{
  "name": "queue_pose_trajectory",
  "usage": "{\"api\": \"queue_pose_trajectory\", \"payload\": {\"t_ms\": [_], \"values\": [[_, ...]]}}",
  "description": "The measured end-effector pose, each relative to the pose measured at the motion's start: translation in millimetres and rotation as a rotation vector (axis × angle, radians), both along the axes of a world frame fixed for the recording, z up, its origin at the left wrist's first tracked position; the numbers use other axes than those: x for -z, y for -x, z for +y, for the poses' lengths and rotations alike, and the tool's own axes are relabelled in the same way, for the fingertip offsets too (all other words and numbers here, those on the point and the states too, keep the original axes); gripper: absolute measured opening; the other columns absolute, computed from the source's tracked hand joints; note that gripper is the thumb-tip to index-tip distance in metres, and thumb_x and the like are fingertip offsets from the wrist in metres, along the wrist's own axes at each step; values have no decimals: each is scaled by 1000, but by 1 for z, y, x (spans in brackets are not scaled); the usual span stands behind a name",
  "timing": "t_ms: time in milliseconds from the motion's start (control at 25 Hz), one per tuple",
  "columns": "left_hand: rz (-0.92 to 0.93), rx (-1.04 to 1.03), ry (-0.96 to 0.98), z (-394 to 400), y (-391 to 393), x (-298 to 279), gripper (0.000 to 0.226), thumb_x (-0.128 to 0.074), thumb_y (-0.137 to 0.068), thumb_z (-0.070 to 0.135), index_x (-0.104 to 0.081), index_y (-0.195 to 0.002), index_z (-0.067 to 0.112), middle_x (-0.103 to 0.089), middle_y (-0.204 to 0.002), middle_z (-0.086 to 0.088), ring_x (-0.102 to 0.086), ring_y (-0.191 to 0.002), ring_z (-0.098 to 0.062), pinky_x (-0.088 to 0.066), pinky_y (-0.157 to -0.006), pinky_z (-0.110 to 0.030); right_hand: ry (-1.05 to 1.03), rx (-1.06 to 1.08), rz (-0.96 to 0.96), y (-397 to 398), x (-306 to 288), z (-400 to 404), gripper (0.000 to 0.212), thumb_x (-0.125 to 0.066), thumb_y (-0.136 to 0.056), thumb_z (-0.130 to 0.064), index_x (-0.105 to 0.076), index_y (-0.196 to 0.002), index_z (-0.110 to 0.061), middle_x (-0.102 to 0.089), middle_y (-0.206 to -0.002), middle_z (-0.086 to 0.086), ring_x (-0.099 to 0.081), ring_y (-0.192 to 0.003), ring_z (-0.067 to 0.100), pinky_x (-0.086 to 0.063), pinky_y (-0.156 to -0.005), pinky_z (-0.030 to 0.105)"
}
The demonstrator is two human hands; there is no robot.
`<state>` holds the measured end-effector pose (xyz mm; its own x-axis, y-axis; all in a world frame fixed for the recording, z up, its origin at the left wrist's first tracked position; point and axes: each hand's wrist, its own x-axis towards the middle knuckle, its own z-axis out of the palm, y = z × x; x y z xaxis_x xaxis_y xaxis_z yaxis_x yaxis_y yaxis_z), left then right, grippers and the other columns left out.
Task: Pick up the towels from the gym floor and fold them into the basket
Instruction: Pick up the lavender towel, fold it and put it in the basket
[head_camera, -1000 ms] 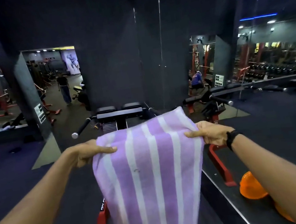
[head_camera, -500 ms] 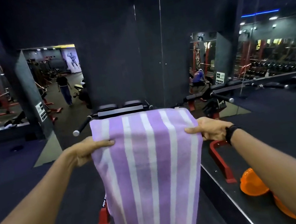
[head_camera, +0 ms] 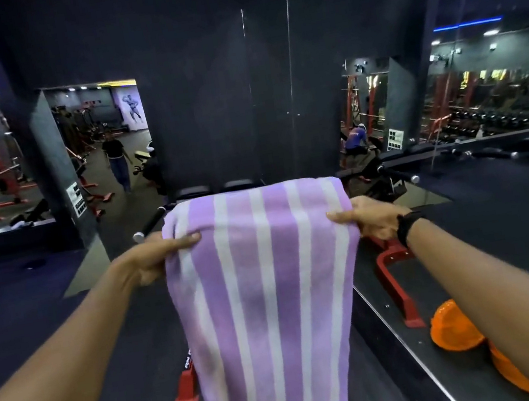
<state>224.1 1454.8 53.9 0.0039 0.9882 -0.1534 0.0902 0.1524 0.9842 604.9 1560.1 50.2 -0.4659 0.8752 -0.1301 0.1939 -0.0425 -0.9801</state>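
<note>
The purple terry towel with white stripes point(head_camera: 271, 296) hangs lengthwise, straight down from both grips: left hand point(head_camera: 157, 257) and right hand point(head_camera: 368, 220) pinch its side edges near the folded top, level.

Bare dark floor point(head_camera: 47, 304) left; red-framed bench point(head_camera: 185, 386) ahead below, mirror wall point(head_camera: 370, 45) and orange basket point(head_camera: 454, 326) right.

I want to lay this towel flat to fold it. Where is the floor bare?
Bare dark floor lies left of the towel, beyond the left hand. More floor shows between the left forearm and the red bench foot. Right of the right hand it is crowded: red frame, mirror edge, orange basket.
</note>
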Motion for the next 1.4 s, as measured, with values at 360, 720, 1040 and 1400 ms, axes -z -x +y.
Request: {"api": "queue_pose_trajectory", "payload": {"t_ms": [360,720,1040,1400], "values": [[-44,-85,-223,9,-20,-47,14,-72,-79,13,-64,-90,16,-71,-69,9,-66,-59,-2,-52,-51,-16,-83,59,239,16,-62,1,37,-72,-69,-27,-66,-103,-11,-74,-95,1,-70,-89,14,-58,-76,29],[-32,-410,-233,19,-3,-37,11,-70,-86,15,-62,-79,17,-66,-53,12,-63,-51,-1,-51,-67,-22,-151,274,88,19,-34,20,28,-63,-91,-15,-66,-117,-7,-70,-96,0,-64,-81,8,-53,-61,18],[-181,-541,-153,24,-21,-44,21,-69,-82,5,-52,-79,17,-62,-59,2,-58,-47,-9,-39,-31,-15,-213,350,231,27,-41,24,13,-57,-93,-7,-66,-103,-5,-73,-73,-5,-67,-69,6,-54,-59,19],[-576,-221,-131,13,-55,-38,8,-68,-79,27,-64,-81,21,-69,-84,-2,-66,-73,-17,-57,-62,-26,41,222,493,30,-45,15,33,-59,-88,-8,-60,-116,9,-70,-90,14,-71,-75,20,-58,-68,31]]}}
